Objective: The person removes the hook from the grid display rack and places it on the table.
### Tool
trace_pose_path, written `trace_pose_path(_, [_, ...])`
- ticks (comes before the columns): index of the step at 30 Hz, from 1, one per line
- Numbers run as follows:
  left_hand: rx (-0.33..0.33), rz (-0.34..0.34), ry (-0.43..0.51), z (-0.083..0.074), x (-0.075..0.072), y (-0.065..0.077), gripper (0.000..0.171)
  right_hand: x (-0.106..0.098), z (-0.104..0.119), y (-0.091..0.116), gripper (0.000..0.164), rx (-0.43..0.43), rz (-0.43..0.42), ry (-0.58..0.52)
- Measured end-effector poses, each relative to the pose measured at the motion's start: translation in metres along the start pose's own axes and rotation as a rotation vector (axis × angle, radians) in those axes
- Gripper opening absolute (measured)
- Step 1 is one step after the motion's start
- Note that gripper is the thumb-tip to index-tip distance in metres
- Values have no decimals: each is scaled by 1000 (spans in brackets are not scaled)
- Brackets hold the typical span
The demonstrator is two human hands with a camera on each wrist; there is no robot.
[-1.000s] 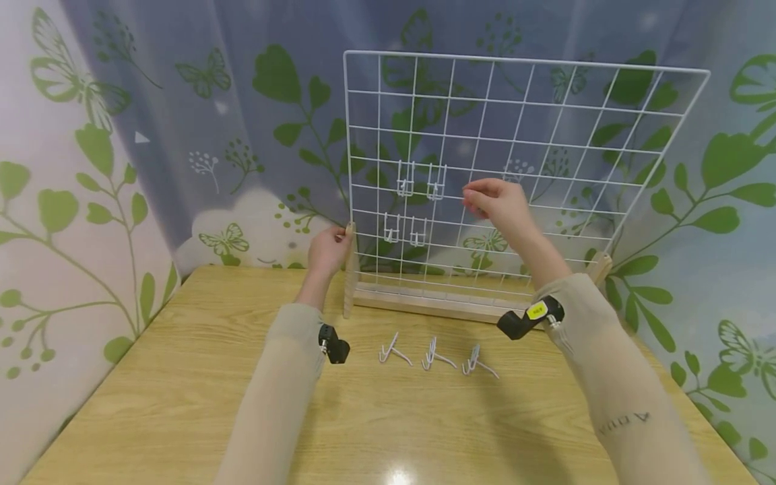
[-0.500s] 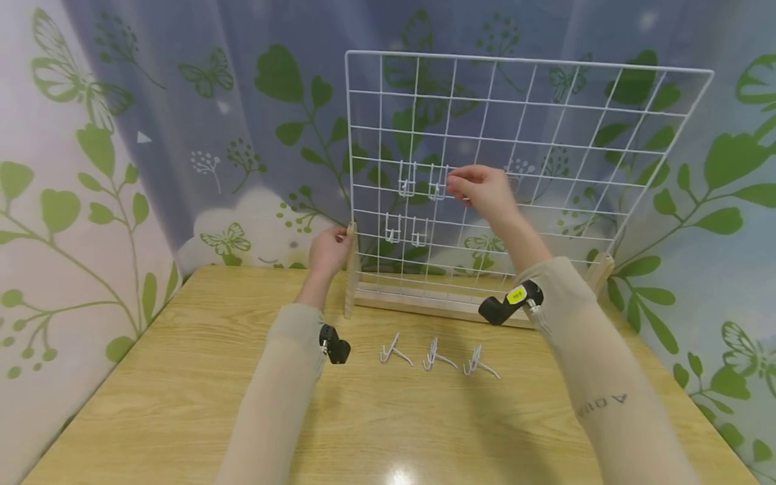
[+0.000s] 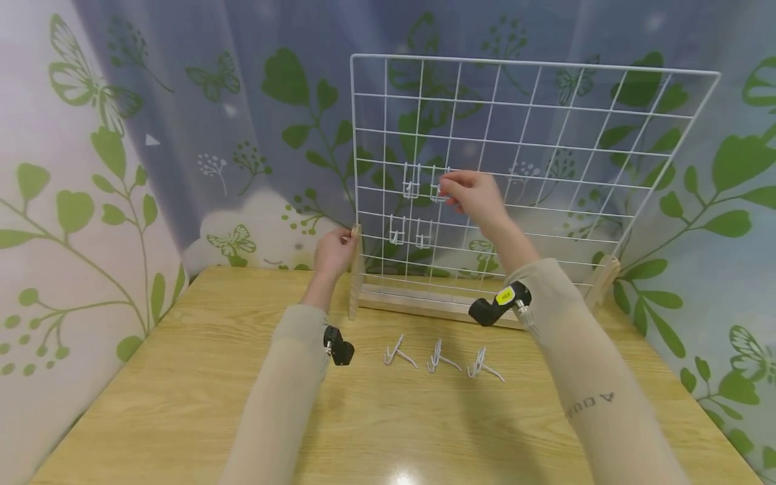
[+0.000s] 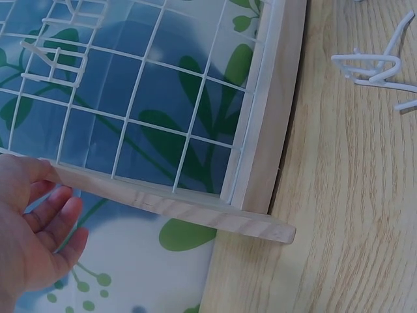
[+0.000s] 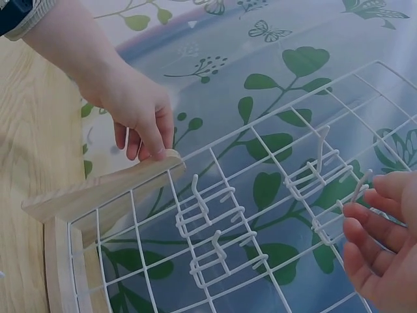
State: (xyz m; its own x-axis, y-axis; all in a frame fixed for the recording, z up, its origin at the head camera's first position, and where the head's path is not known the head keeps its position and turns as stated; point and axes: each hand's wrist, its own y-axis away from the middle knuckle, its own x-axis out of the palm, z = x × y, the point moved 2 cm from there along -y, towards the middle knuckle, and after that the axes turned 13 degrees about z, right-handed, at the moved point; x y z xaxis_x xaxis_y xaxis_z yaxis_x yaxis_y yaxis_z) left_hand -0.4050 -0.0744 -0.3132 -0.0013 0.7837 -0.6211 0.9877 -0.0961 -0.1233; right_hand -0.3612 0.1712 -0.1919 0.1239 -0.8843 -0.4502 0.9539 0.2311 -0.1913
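A white wire grid panel (image 3: 533,64) stands upright in a wooden stand (image 3: 418,301). My left hand (image 3: 333,254) grips the top of the stand's left upright (image 3: 356,273) between thumb and fingers. At the upper right of the hooks hung on the grid, my right hand (image 3: 475,197) pinches the prong of a white wire hook (image 5: 359,187); its fingers partly hide that hook in the head view. To its left hangs another hook (image 3: 410,189). Two more, a left hook (image 3: 397,237) and a right hook (image 3: 423,240), hang lower down.
Three loose white hooks lie in a row before the stand: a left one (image 3: 400,352), a middle one (image 3: 442,358) and a right one (image 3: 485,366). They rest on a wooden table (image 3: 200,377). A leaf-patterned curtain (image 3: 242,162) hangs behind the grid.
My right hand has moved left from beside the upper right hook, and its fingertips have come onto that hook. My left hand keeps its grip on the upright. The head view has shifted slightly.
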Motion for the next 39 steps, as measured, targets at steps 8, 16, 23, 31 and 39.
trace_pose_path(8, [-8,2,-4,-2,0,1,33,3,-1,-5,36,31,12,-10])
trace_pose_path(16, [1,6,-1,-1,0,0,32,8,1,-9,32,54,-25,-66])
trace_pose_path(23, [9,0,-4,1,0,0,31,11,3,-9,31,76,-57,-145])
trace_pose_path(31, [9,0,-7,0,1,1,32,7,1,-8,29,58,-70,-214])
trace_pose_path(39, [7,0,0,0,1,2,32,3,2,-4,29,33,-68,-202])
